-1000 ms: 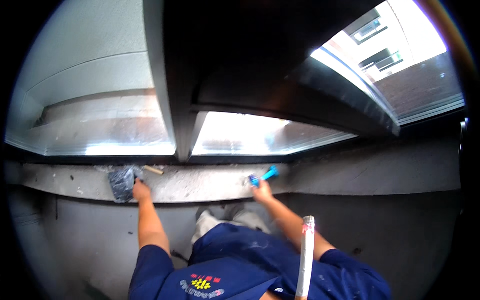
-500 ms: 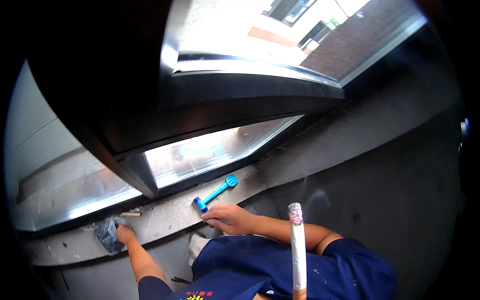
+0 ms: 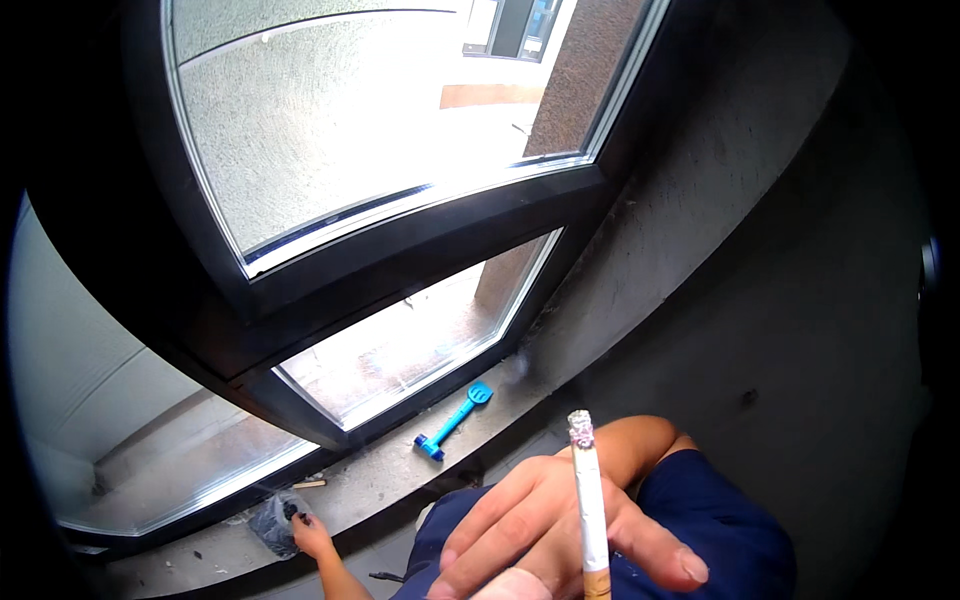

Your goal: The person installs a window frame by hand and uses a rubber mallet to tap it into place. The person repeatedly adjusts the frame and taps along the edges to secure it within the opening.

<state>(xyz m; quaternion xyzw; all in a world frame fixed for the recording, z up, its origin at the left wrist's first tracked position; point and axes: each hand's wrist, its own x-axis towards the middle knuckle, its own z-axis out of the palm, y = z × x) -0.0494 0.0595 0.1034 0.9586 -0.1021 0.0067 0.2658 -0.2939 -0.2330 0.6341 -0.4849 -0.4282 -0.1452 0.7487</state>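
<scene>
On the concrete sill at lower left lies a clear plastic bag (image 3: 270, 527) with dark contents. My left hand (image 3: 312, 536) is at its edge, fingers curled on a small black piece (image 3: 300, 517) whose kind I cannot make out. My right hand (image 3: 540, 530) is raised close below the view, fingers spread and thumb apart. A lit cigarette (image 3: 590, 510) with an ash tip stands upright in front of that hand; its lower end leaves the frame. A blue mallet-like tool (image 3: 452, 425) with a flat slotted end rests on the sill, apart from both hands.
A short wooden stick (image 3: 310, 484) lies on the sill (image 3: 380, 487) beside the bag. Dark window frames (image 3: 430, 235) with glass panes rise along the sill's far side. A grey wall surface curves up to the right.
My right hand has left the blue tool's head and come up to the cigarette, fingers spreading. My left hand stays at the bag, and a black piece now shows at its fingers. The view has shifted.
</scene>
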